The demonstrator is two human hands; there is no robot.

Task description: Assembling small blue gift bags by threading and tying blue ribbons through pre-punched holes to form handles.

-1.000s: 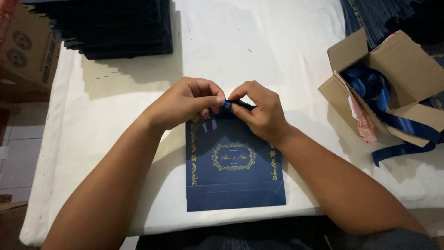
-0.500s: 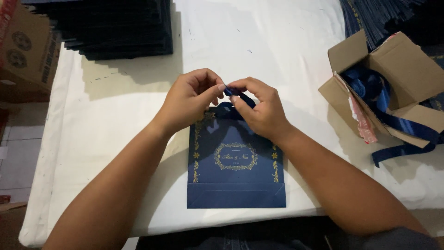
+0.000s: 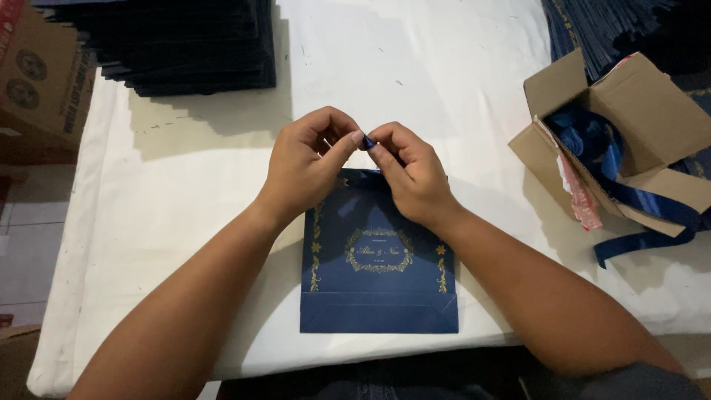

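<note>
A flat navy paper bag [image 3: 378, 278] with gold ornament lies on the white tablecloth [image 3: 185, 215] at the near edge. My left hand [image 3: 307, 167] and my right hand [image 3: 411, 170] meet just above the bag's top edge. Thumbs and forefingers of both hands pinch a small piece of blue ribbon [image 3: 368, 141] between them. How the ribbon joins the bag is hidden behind my fingers.
An open cardboard box [image 3: 629, 118] with blue ribbon [image 3: 615, 174] spilling out stands at the right. A stack of dark blue flat bags [image 3: 178, 41] lies at the back left, another stack [image 3: 592, 22] at the back right. A brown carton [image 3: 37, 81] sits at the far left.
Both hands have lifted a little away from the bag's top edge, drawing the ribbon end up between the fingertips. The bag has stayed in place.
</note>
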